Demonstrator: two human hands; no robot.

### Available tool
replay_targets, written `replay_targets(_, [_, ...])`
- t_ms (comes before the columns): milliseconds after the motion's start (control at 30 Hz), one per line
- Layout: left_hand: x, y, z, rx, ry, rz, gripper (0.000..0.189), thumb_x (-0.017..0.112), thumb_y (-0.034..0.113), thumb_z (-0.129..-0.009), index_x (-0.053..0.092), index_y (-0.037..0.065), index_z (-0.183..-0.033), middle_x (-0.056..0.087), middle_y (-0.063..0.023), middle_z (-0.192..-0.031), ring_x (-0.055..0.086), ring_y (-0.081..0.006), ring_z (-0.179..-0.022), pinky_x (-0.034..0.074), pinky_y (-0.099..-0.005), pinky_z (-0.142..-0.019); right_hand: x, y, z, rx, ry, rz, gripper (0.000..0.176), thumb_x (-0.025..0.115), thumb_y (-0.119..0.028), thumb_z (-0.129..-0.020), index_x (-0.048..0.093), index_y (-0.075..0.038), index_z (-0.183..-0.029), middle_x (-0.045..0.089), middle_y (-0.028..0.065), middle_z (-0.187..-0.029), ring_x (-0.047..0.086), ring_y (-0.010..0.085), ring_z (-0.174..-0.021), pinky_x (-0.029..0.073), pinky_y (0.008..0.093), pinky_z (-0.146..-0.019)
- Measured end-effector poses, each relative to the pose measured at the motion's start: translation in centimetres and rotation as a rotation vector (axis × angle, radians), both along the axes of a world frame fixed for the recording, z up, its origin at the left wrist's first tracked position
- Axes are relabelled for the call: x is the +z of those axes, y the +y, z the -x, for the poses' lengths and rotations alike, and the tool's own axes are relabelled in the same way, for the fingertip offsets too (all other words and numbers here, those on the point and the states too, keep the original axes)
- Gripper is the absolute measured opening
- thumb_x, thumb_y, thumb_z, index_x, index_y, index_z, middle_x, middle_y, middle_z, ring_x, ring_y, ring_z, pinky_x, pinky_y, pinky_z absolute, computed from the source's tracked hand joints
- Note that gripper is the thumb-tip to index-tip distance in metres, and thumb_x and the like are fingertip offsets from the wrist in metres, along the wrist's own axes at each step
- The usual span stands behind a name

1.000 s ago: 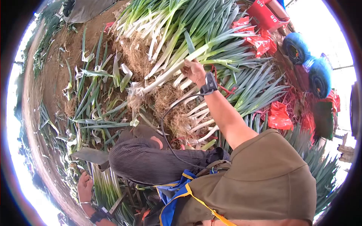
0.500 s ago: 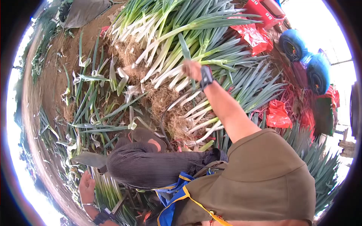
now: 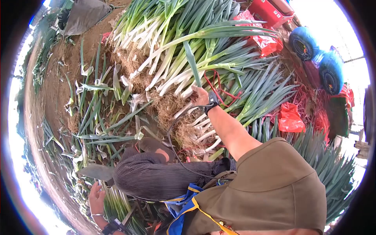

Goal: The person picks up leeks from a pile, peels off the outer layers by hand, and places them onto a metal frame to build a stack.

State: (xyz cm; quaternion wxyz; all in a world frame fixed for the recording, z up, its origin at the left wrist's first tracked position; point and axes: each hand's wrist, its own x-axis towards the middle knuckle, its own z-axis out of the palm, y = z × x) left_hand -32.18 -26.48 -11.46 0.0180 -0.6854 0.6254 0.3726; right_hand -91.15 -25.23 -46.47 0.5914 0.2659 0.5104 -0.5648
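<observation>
My right hand [image 3: 200, 96], with a dark device strapped at the wrist, is over the pile of leeks [image 3: 188, 66], near their white stems. Its fingers are curled together; what lies in them is hidden. A flat green leaf [image 3: 192, 64] runs up from the fingers. Loops of red string [image 3: 218, 88] stand out beside the wrist. At lower left, my left hand [image 3: 96, 198] has its fingers stretched and apart, holding nothing visible. It is beside another bunch of leeks [image 3: 116, 201] and below a flat grey object [image 3: 94, 172] by my striped knee [image 3: 145, 172].
Loose leek leaves [image 3: 98, 105] litter the soil on the left. Red plastic bags [image 3: 291, 118], a red box [image 3: 270, 13] and blue-wrapped rolls [image 3: 331, 73] are on the right. A black cable [image 3: 169, 135] curves from my right wrist past my knee.
My right hand has moved down toward my body, and red string now shows lifted beside its wrist. My left hand has shifted slightly right and down.
</observation>
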Motion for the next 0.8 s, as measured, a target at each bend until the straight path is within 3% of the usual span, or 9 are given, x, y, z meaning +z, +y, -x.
replay_targets(67, [-0.2, 0.0, 0.2, -0.004, 0.016, -0.003, 0.072, 0.070, 0.035, -0.081, 0.041, 0.001, -0.137, 0.056, -0.0169, -0.118, 0.057, -0.0174, -0.095, 0.049, -0.0282, -0.076, -0.2, 0.4, -0.4, -0.123, -0.085, 0.114, 0.027, 0.072, -0.030, -0.080, 0.052, -0.012, -0.085, 0.051, 0.0037, -0.082, 0.054, 0.0221, -0.078, 0.045, 0.0332, -0.062])
replay_targets(333, [0.3, 0.7, 1.1, 0.050, 0.030, 0.022, 0.074, 0.074, 0.034, -0.078, 0.043, -0.001, -0.136, 0.058, -0.0139, -0.113, 0.057, -0.0158, -0.088, 0.048, -0.0301, -0.080, 2.2, -1.3, -1.9, -0.139, -0.045, 0.184, 0.024, 0.068, -0.032, -0.084, 0.055, -0.012, -0.090, 0.051, 0.0060, -0.073, 0.054, 0.0206, -0.064, 0.047, 0.0329, -0.052])
replay_targets(467, [0.5, 1.0, 1.1, 0.068, 0.038, 0.015, 0.074, 0.073, 0.034, -0.079, 0.043, -0.001, -0.136, 0.058, -0.0139, -0.114, 0.057, -0.0156, -0.088, 0.048, -0.0300, -0.080, 5.1, -1.5, -2.1, -0.157, -0.061, 0.434, 0.016, 0.062, -0.028, -0.088, 0.062, -0.014, -0.096, 0.050, 0.0021, -0.067, 0.052, 0.0184, -0.060, 0.049, 0.0323, -0.054])
replay_targets(533, [0.8, 1.0, 1.4, 0.050, 0.013, -0.009, 0.072, 0.071, 0.033, -0.080, 0.041, -0.001, -0.137, 0.057, -0.0173, -0.118, 0.057, -0.0193, -0.096, 0.048, -0.0312, -0.083, 6.3, -1.8, -1.8, -0.227, -0.168, 0.587, 0.017, 0.062, -0.029, -0.089, 0.062, -0.013, -0.095, 0.056, 0.0027, -0.072, 0.057, 0.0184, -0.064, 0.051, 0.0340, -0.058])
replay_targets(567, [0.8, 0.9, 1.4, 0.034, -0.013, -0.033, 0.070, 0.068, 0.033, -0.082, 0.040, -0.001, -0.137, 0.056, -0.0206, -0.121, 0.057, -0.0230, -0.105, 0.048, -0.0323, -0.085, 9.0, -1.4, -1.7, -0.268, -0.189, 0.565, 0.019, 0.060, -0.030, -0.091, 0.062, -0.012, -0.097, 0.063, 0.0040, -0.083, 0.063, 0.0213, -0.078, 0.053, 0.0392, -0.070])
replay_targets(600, [0.7, 0.8, 1.3, 0.033, -0.012, -0.032, 0.070, 0.068, 0.033, -0.082, 0.040, -0.001, -0.137, 0.056, -0.0206, -0.121, 0.057, -0.0230, -0.105, 0.048, -0.0323, -0.085, 11.4, -1.6, -1.5, -0.269, -0.187, 0.567, 0.019, 0.060, -0.030, -0.091, 0.062, -0.012, -0.097, 0.063, 0.0040, -0.083, 0.063, 0.0213, -0.078, 0.053, 0.0392, -0.070])
replay_targets(667, [0.2, 0.6, 0.8, 0.021, 0.024, -0.009, 0.070, 0.069, 0.031, -0.082, 0.040, -0.001, -0.137, 0.056, -0.0192, -0.121, 0.056, -0.0214, -0.104, 0.047, -0.0319, -0.087, 14.7, -2.3, -1.3, -0.341, -0.215, 0.934, 0.016, 0.059, -0.025, -0.092, 0.060, -0.009, -0.096, 0.066, 0.0081, -0.098, 0.062, 0.0246, -0.095, 0.052, 0.0427, -0.084])
replay_targets(733, [0.0, 0.4, 0.9, 0.020, 0.033, -0.009, 0.069, 0.069, 0.030, -0.082, 0.040, -0.001, -0.137, 0.056, -0.0182, -0.120, 0.056, -0.0206, -0.103, 0.047, -0.0313, -0.086, 17.9, -4.0, -0.6, -0.549, -0.340, 0.977, 0.022, 0.060, -0.023, -0.091, 0.060, -0.008, -0.108, 0.066, 0.0102, -0.100, 0.061, 0.0285, -0.099, 0.049, 0.0433, -0.092])
replay_targets(800, [0.1, 0.3, 1.1, 0.019, 0.042, -0.009, 0.068, 0.069, 0.029, -0.083, 0.040, -0.001, -0.137, 0.056, -0.0171, -0.119, 0.056, -0.0197, -0.102, 0.046, -0.0308, -0.086, 24.3, -4.2, -0.2, -0.636, -0.640, 1.233, 0.022, 0.068, -0.013, -0.083, 0.064, -0.006, -0.104, 0.067, 0.0121, -0.105, 0.063, 0.0252, -0.100, 0.051, 0.0408, -0.093])
